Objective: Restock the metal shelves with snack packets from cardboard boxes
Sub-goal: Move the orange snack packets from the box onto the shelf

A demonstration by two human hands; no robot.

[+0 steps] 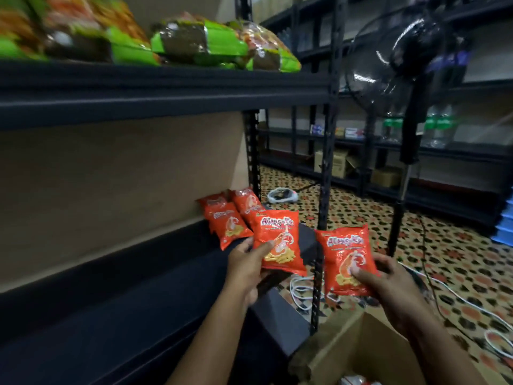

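Open brown cardboard box (358, 354) sits nearest, contents blurred, possibly packets. I see left hand (244, 266) pinching one red snack packet (279, 241) over the black metal shelf (155, 287); right hand (388, 284) grips another red packet (345, 259).

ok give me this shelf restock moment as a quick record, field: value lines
left hand: left hand grips one red snack packet over the lower shelf
right hand: right hand grips a second red packet, off the shelf's right end
already shelved: about three red packets at the shelf's far end
upper shelf: green-edged snack bags
supply: open cardboard box below the right hand
background: standing fan
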